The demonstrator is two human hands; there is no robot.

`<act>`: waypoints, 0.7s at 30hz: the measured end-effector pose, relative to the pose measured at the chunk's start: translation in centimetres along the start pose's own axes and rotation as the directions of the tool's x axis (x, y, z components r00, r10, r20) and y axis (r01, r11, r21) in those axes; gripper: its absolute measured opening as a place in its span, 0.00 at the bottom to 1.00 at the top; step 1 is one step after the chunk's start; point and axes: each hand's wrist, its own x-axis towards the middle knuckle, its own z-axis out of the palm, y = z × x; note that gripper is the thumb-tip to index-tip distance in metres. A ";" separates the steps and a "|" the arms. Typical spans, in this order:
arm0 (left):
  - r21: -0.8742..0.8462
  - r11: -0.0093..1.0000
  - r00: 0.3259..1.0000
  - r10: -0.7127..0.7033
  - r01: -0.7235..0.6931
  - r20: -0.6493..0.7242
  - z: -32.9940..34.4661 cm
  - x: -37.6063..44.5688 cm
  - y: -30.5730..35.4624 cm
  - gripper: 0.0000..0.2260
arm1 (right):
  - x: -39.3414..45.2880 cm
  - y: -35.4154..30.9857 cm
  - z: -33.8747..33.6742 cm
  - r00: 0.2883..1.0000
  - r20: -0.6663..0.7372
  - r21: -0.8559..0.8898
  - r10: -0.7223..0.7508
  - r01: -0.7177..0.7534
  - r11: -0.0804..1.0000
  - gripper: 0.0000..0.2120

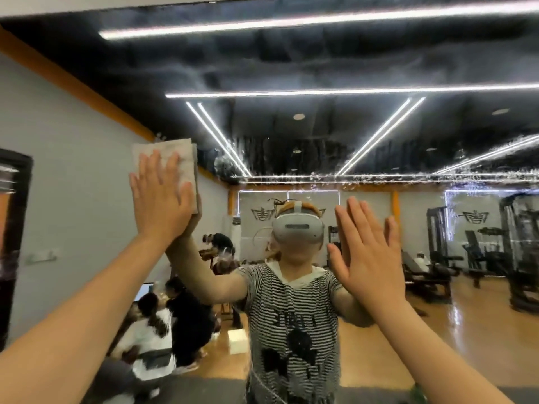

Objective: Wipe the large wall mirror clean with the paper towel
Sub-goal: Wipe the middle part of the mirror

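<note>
Left hand [162, 199] presses paper towel [172, 161] flat on mirror [291, 68]; right hand [369, 252] spread, empty.

Person: both forearms bare, no sleeves at wrists. Left hand [163, 196], right hand [369, 252] ungloved, no rings or watch visible. Mirror reflection: white headset [297, 230], black-white striped short-sleeved T-shirt [291, 325], dark print on chest.

Dim room, bright ceiling light strips [320, 20], wide-angle edge bending
</note>
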 end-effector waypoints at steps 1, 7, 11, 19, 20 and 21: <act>-0.004 1.000 1.000 -0.022 0.022 0.009 -0.1 0.1 0.6 0.28 | 0.0 0.0 0.0 1.000 -0.004 -0.003 0.002 -0.002 1.000 0.30; 0.018 0.998 0.997 0.056 -0.057 0.053 1.3 -0.1 8.4 0.29 | -0.2 -0.2 0.2 1.000 -0.027 0.007 0.005 -0.005 1.000 0.30; 0.015 0.977 0.971 0.208 -0.211 0.120 1.7 0.0 9.3 0.30 | -0.2 0.0 0.2 0.998 -0.054 0.007 -0.012 0.013 1.000 0.30; 0.022 0.999 0.999 -0.048 0.047 0.023 0.2 1.9 1.2 0.29 | -0.3 0.0 0.3 0.999 -0.045 0.004 0.000 0.000 1.000 0.30; 0.029 0.996 0.996 -0.083 0.082 0.022 0.2 2.0 0.8 0.28 | -0.3 0.0 0.4 0.999 -0.045 0.006 0.007 -0.006 1.000 0.30; 0.032 0.993 0.994 -0.112 0.111 0.012 0.2 2.0 1.1 0.27 | -0.3 -0.1 0.4 0.999 -0.049 0.006 0.011 -0.010 1.000 0.30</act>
